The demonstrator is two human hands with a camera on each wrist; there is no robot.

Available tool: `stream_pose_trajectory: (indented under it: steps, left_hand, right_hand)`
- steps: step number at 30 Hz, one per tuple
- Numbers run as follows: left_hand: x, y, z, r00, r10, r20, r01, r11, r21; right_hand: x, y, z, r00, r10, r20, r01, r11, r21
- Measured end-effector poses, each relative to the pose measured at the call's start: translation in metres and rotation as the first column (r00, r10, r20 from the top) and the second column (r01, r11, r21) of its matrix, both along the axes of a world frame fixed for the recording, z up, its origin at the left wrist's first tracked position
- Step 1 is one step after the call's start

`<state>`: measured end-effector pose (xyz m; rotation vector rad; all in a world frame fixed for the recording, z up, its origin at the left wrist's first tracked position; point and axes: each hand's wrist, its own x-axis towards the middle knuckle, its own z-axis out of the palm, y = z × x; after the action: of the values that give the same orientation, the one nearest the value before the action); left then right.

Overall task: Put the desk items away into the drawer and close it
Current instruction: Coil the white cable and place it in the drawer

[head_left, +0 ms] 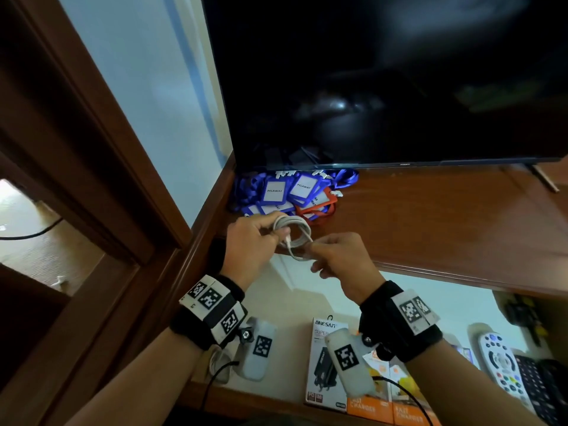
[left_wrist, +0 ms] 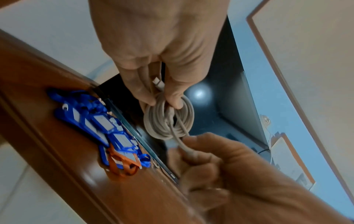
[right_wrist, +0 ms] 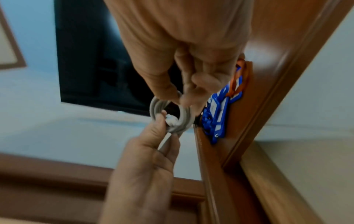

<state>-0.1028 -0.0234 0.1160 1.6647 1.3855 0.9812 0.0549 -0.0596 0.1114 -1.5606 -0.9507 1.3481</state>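
A coiled white cable (head_left: 299, 229) hangs in the air above the desk's front edge. My left hand (head_left: 281, 232) grips the coil (left_wrist: 168, 119) between thumb and fingers. The loose end leaving the coil is pinched by my right hand (head_left: 310, 252), just to the right of it. In the left wrist view one white plug shows under the left hand's (left_wrist: 164, 100) thumb. A pile of blue and orange badge holders (head_left: 289, 195) lies on the wooden desk (head_left: 430, 216) behind the hands. Below them the drawer (head_left: 430, 296) stands open.
A dark TV screen (head_left: 384, 81) stands at the back of the desk. The drawer holds a charger box (head_left: 325, 358), orange boxes (head_left: 368, 407), a grey remote (head_left: 501, 361) and a black keypad (head_left: 538, 385). A brown door frame (head_left: 92, 179) stands to the left.
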Motion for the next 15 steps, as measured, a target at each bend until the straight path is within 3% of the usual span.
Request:
stream_pose_trajectory:
  steps: [2,5,7,9,12,15]
  left_hand:
    - [-0.007,0.002,0.002,0.998,0.034,-0.043,-0.033,0.999,0.012]
    - [-0.017,0.003,0.006,0.999,0.032,0.043,-0.029,0.998,-0.062]
    - [-0.021,0.003,0.006,0.996,0.029,0.085,-0.020,0.994,-0.106]
    - [-0.023,0.001,0.006,0.994,0.022,0.106,-0.010,0.994,-0.112]
    - [-0.020,-0.005,0.003,0.981,0.036,0.189,-0.011,0.991,-0.133]
    - [-0.012,-0.014,-0.002,0.924,0.157,0.348,-0.055,0.957,-0.286]
  right_hand:
    - [0.003,0.000,0.001,0.992,0.035,-0.121,-0.039,0.999,-0.030]
    - [0.009,0.002,0.001,0.947,0.109,-0.303,-0.120,0.993,-0.020]
    - [0.013,0.002,0.000,0.949,0.175,-0.263,-0.178,0.984,0.013]
    - [0.012,0.003,-0.002,0.971,0.202,-0.130,-0.197,0.979,0.054]
    - [0.003,0.003,-0.010,0.992,0.123,0.024,-0.125,0.987,0.100]
    - [-0.006,0.000,-0.019,0.991,0.038,-0.129,-0.031,0.998,0.056]
